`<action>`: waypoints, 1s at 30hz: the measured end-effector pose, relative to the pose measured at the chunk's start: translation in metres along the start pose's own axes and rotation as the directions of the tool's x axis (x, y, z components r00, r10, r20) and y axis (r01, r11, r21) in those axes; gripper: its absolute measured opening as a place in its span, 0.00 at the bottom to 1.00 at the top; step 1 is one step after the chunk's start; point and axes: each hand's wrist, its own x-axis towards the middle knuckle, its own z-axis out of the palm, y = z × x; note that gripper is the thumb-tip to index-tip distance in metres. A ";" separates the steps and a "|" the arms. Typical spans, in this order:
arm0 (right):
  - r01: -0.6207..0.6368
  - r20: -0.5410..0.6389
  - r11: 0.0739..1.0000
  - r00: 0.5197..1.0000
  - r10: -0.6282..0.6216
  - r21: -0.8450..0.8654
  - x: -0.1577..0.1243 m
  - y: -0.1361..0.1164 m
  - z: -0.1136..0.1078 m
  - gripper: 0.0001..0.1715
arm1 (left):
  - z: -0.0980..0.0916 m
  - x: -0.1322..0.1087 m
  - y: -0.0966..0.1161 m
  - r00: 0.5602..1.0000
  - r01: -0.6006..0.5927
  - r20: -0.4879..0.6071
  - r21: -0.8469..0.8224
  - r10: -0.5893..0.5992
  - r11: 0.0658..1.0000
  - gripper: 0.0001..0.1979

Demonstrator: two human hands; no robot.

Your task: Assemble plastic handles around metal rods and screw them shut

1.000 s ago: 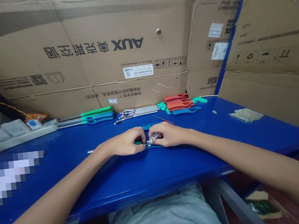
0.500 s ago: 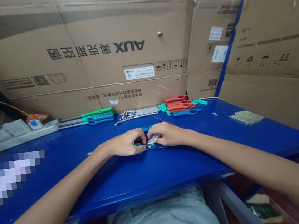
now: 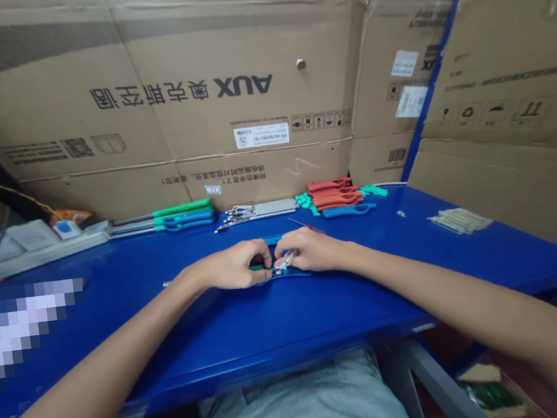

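Grip on both sides is closed, with the two hands almost meeting near the middle of a blue tabletop (image 3: 350, 308). Left hand (image 3: 232, 266) clamps a green-handled piece (image 3: 257, 267), and right hand (image 3: 311, 250) pinches a clear-handled screwdriver (image 3: 285, 259); fingers partly hide both. A thin red-handled screwdriver (image 3: 305, 226) lies just beyond them. Along the far edge sit green- and blue-handled screwdrivers (image 3: 183, 216) and red-handled tools (image 3: 335, 196). Behind stands a cardboard carton (image 3: 164, 175), printed upside down with "AUX" (image 3: 244, 85) and Chinese characters, plus a barcode label (image 3: 261, 136) showing "25".
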 end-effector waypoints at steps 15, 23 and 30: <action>-0.029 -0.018 0.997 0.999 0.031 0.074 0.000 -0.006 0.000 0.08 | 0.001 0.001 0.001 0.999 -0.022 -0.026 -0.024 0.021 0.999 0.10; -0.215 0.095 0.935 0.976 0.196 0.282 -0.002 -0.012 0.002 0.13 | 0.000 0.001 0.002 0.999 -0.019 -0.030 0.005 0.019 1.000 0.08; -0.193 0.067 0.938 0.981 0.182 0.288 0.003 -0.015 0.009 0.11 | 0.000 0.001 0.001 0.999 -0.008 -0.039 0.002 0.008 1.000 0.09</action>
